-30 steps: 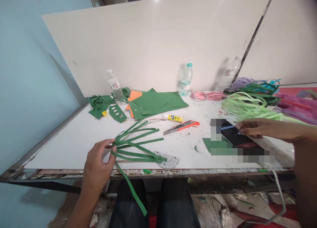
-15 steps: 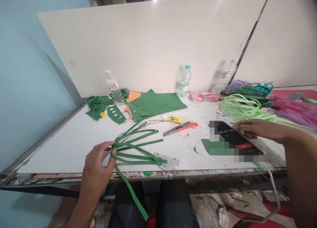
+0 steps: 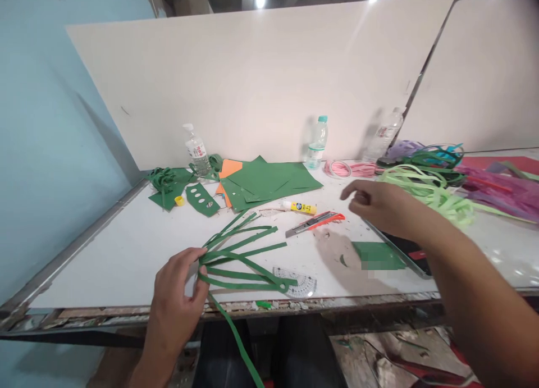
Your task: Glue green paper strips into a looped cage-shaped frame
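So the left hand (image 3: 179, 287) has its thumb and fingertips pinched on a bunch of green paper strips (image 3: 217, 258), fanned out toward the right hand (image 3: 374, 205), one dangling off the counter (image 3: 113, 264) edge. That right hand's up in the air, fingers loosely curled, nothing in it that I can see, phone (image 3: 406, 246) under its wrist. Between the hands: clear protractor (image 3: 306, 287) partly under the strip ends, box cutter (image 3: 315, 223), glue stick (image 3: 303, 208). Green sheets (image 3: 272, 177) lie beyond both hands.
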`<action>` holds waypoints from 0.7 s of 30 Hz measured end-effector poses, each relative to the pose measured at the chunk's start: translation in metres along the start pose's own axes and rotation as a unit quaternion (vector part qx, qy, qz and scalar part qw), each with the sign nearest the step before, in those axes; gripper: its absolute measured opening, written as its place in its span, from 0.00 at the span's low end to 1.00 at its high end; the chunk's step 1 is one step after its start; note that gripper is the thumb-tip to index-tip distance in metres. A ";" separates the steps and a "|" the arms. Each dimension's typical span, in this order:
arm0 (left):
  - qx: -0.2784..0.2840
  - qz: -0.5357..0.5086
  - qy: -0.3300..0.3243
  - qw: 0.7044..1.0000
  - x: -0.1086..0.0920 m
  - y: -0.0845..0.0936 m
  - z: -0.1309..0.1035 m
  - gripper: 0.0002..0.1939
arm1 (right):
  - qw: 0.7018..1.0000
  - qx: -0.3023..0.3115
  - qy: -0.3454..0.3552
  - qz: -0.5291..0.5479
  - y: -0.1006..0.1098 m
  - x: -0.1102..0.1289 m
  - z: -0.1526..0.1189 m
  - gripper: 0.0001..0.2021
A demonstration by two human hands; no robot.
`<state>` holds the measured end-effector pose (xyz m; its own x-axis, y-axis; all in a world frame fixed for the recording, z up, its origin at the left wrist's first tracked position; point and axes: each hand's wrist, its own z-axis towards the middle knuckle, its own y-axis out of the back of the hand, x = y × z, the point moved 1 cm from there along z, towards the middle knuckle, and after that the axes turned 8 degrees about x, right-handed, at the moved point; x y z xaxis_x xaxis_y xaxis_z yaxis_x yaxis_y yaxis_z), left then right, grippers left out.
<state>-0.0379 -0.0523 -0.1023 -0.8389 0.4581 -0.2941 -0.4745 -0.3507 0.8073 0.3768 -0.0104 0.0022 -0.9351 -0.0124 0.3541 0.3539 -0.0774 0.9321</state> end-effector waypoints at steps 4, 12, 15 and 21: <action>0.047 0.001 0.000 0.999 0.000 0.001 0.000 0.19 | 0.995 0.065 0.078 0.017 -0.026 0.071 0.008 0.09; 0.060 -0.017 0.020 0.998 -0.004 0.001 -0.003 0.19 | 0.993 0.090 0.075 0.023 -0.074 0.097 0.048 0.07; 0.091 -0.021 0.008 0.996 -0.001 0.002 0.000 0.21 | 0.999 0.031 0.003 0.017 -0.066 0.067 0.069 0.10; 0.154 0.012 -0.082 0.985 -0.005 0.014 0.029 0.23 | 0.996 0.056 -0.075 -0.008 -0.063 0.031 0.086 0.14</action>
<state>-0.0324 -0.0356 -0.0748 -0.7830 0.5869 -0.2061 -0.3296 -0.1104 0.9377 0.3271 0.0801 -0.0387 -0.9303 0.1384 0.3397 0.3473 0.0345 0.9371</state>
